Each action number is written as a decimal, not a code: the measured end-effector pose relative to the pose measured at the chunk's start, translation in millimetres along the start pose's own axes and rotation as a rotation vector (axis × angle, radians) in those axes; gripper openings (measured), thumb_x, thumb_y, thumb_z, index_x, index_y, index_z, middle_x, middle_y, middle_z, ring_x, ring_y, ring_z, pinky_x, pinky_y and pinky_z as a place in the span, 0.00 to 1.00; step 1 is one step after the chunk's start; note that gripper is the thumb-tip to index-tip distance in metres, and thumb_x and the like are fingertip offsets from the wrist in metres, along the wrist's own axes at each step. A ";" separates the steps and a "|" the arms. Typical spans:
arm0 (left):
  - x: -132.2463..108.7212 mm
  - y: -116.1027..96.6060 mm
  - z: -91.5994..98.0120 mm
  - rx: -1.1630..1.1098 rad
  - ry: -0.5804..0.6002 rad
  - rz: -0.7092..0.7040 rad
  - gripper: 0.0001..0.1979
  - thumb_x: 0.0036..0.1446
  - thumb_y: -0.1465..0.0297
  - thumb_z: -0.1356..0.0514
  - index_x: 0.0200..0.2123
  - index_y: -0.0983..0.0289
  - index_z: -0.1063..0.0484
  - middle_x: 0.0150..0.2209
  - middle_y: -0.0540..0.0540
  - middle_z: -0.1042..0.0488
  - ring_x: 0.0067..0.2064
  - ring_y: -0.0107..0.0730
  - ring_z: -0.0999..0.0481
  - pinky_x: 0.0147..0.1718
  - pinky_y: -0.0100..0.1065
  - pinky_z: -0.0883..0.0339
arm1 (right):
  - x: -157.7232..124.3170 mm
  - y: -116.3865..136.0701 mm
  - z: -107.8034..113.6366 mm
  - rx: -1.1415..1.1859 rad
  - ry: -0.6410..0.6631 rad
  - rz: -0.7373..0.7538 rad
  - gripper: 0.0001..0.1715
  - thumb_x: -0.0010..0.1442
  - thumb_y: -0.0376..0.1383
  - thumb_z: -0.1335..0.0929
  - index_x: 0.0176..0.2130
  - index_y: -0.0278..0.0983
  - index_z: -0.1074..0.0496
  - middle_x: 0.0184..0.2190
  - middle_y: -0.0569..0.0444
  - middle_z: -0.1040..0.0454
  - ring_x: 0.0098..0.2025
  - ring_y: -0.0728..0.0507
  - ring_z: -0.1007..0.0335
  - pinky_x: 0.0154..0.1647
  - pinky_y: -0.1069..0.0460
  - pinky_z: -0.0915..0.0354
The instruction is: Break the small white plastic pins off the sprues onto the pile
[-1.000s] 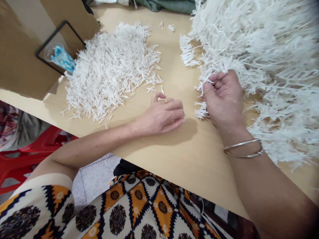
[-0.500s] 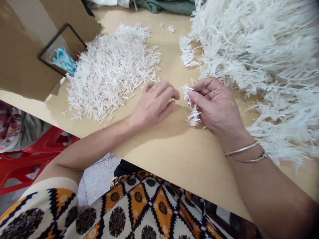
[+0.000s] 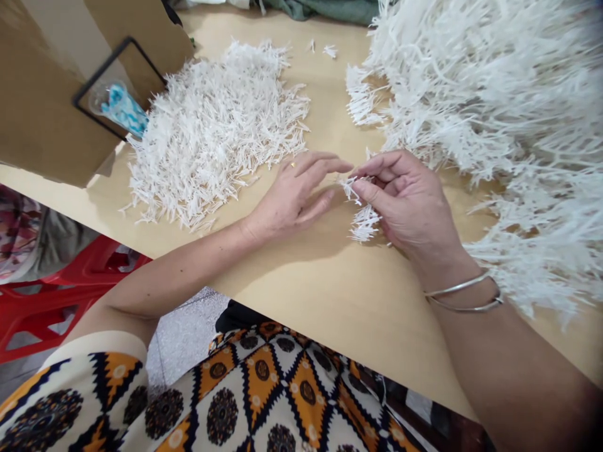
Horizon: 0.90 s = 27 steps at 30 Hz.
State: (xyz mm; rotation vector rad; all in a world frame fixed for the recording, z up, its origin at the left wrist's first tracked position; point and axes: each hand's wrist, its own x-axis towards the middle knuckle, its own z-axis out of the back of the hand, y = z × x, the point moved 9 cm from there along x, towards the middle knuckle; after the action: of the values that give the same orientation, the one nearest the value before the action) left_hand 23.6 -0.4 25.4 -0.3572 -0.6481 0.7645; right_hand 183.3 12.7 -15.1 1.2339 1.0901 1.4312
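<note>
Pinched between the thumb and fingers of my right hand (image 3: 405,201) is a white branching plastic strand (image 3: 349,188), its feathery tip pointing left. Just below those fingers, a small bunch of white sprigs (image 3: 365,224) hangs or lies by the palm; I cannot tell which. My left hand (image 3: 301,191) has its fingers stretched toward the strand, thumb apart, with nothing visible in it. Behind the left hand spreads a heap of short white sprigs (image 3: 221,132). To the right of my right hand lies a large pile of long white branching strands (image 3: 480,94).
A cardboard box (image 3: 51,81) stands at the left, with a black frame and a clear cup (image 3: 120,107) of blue-and-white contents against it. Green cloth (image 3: 325,7) lies along the table's far edge. Red plastic stools (image 3: 56,301) stand below at the left.
My left hand's fingers have gone from curled to stretched out, nearer the right fingertips. The right hand still pinches the strand, whose tip has shifted slightly left and down.
</note>
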 end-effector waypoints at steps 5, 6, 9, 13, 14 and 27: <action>0.4 6.5 -4.5 -0.154 -0.070 0.039 0.12 0.71 0.61 0.42 0.47 0.62 0.26 0.42 0.54 0.19 0.44 0.30 0.21 0.47 0.35 0.28 | -1.9 4.0 -9.4 0.018 0.054 -0.036 0.20 0.51 0.38 0.21 0.41 0.44 0.30 0.40 0.55 0.22 0.37 0.45 0.24 0.41 0.46 0.24; 0.2 10.3 -3.3 -0.189 -0.092 0.066 0.12 0.71 0.60 0.41 0.45 0.63 0.25 0.40 0.53 0.19 0.41 0.29 0.22 0.44 0.34 0.29 | -2.1 5.0 -11.5 0.024 0.073 -0.038 0.21 0.50 0.39 0.21 0.41 0.44 0.30 0.40 0.56 0.23 0.36 0.46 0.25 0.40 0.47 0.24; -0.5 15.4 1.2 -0.267 -0.124 0.111 0.11 0.69 0.60 0.38 0.43 0.63 0.25 0.38 0.53 0.19 0.38 0.27 0.23 0.39 0.32 0.30 | -3.9 5.9 -15.6 0.024 0.105 -0.048 0.25 0.49 0.38 0.20 0.42 0.43 0.31 0.39 0.57 0.24 0.34 0.48 0.25 0.35 0.50 0.25; -1.7 16.1 7.2 -0.321 -0.151 0.137 0.11 0.68 0.61 0.38 0.41 0.64 0.25 0.37 0.54 0.20 0.39 0.26 0.23 0.41 0.31 0.29 | -9.2 7.2 -16.6 -0.066 0.070 -0.035 0.30 0.46 0.36 0.19 0.45 0.43 0.33 0.39 0.58 0.26 0.31 0.49 0.27 0.29 0.53 0.30; -2.0 17.4 6.8 -0.347 -0.147 0.149 0.11 0.68 0.61 0.38 0.41 0.64 0.26 0.38 0.54 0.21 0.39 0.26 0.23 0.41 0.31 0.29 | -10.4 8.6 -16.3 -0.102 0.051 -0.018 0.31 0.47 0.35 0.19 0.45 0.43 0.33 0.37 0.59 0.26 0.30 0.50 0.27 0.28 0.53 0.31; -3.5 36.9 -4.5 -0.532 -0.117 0.260 0.13 0.65 0.62 0.34 0.46 0.65 0.25 0.40 0.54 0.19 0.40 0.24 0.20 0.41 0.26 0.26 | -9.8 9.9 -14.5 -0.168 -0.012 0.044 0.15 0.56 0.37 0.24 0.41 0.44 0.30 0.31 0.58 0.25 0.31 0.47 0.28 0.31 0.50 0.33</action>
State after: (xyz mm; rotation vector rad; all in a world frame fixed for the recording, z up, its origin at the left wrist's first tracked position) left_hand 5.4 21.7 1.4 -0.9015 -0.9272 0.8579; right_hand 168.6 0.5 -8.7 1.1508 0.9191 1.5150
